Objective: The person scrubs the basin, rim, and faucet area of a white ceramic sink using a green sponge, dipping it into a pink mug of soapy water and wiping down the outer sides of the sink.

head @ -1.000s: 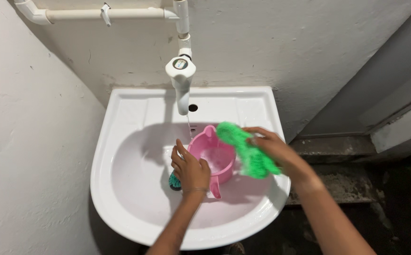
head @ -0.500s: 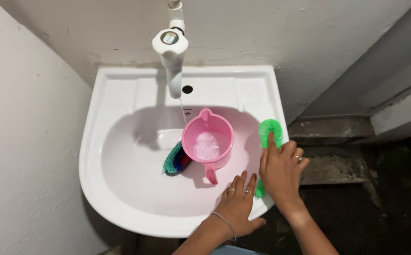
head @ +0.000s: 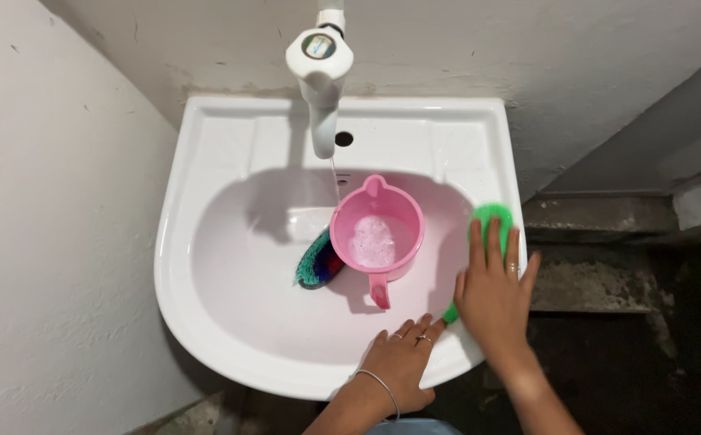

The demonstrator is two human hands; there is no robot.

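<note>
Plainly, right hand (head: 491, 298) flat on green scrubber (head: 491, 219) at sink (head: 205, 161) rim, left hand (head: 403, 362) spread empty beside; it could slide off

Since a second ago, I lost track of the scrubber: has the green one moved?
Yes. The green scrubber went from held above the pink jug to lying on the sink's right rim under the right hand.

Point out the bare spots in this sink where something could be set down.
Bare: the sink bowl's left side, and the back ledge either side of the tap. Crowded: centre, with pink jug and scrubber; right rim, with green scrubber and both hands.
</note>
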